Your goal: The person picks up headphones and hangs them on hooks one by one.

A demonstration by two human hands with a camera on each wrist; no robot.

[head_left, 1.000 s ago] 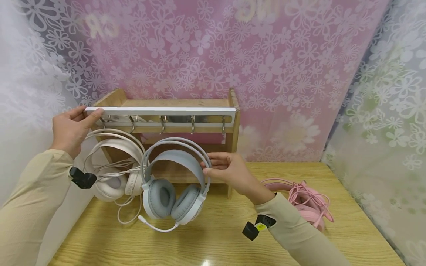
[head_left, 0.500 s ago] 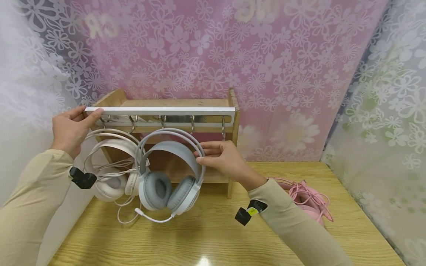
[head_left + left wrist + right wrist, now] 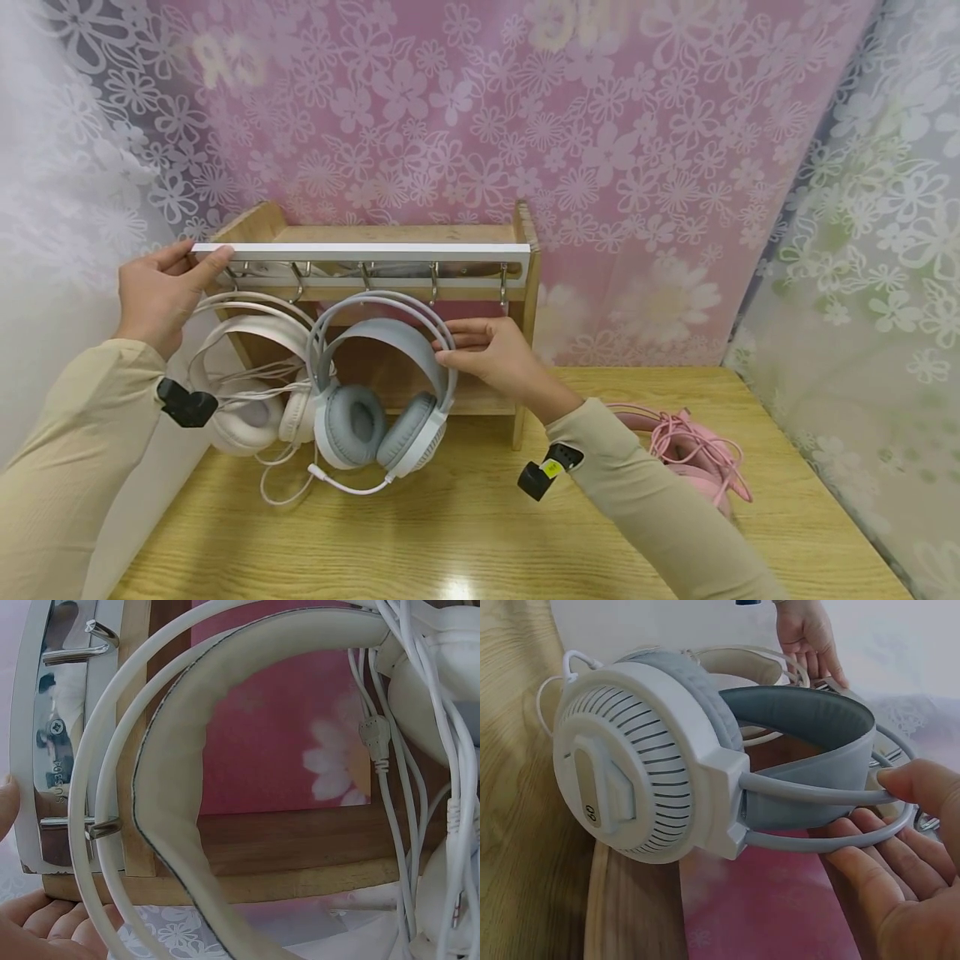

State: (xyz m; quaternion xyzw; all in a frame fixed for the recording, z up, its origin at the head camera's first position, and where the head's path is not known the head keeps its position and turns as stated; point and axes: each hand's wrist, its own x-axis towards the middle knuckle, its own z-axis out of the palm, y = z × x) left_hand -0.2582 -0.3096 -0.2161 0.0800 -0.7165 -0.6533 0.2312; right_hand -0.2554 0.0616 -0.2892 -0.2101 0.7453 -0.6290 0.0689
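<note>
My left hand [image 3: 161,292] grips the left end of a white rail of metal hooks [image 3: 420,248], thumb in front. A cream headset [image 3: 258,327] hangs by its two band tubes from the leftmost hook [image 3: 75,823], its cable bundled. With thumb and fingers, my right hand [image 3: 498,354] pinches the band tubes of a grey-and-white headset [image 3: 352,427] on their right side. The top of that headset's band is at the middle hook [image 3: 365,275]; whether it rests on the hook I cannot tell. Its mic boom [image 3: 352,487] points left.
The rail lies across the front of a wooden shelf [image 3: 527,333] on a wood-grain table [image 3: 480,533]. A pink headset [image 3: 697,462] with bundled cable lies on the right, partly behind my right sleeve. Flowered cloth [image 3: 637,167] stands behind and at the sides.
My right hand has moved the grey-and-white headset up and a little left, up to the rail. In the last half second it shifts only slightly. My left hand stays on the rail.
</note>
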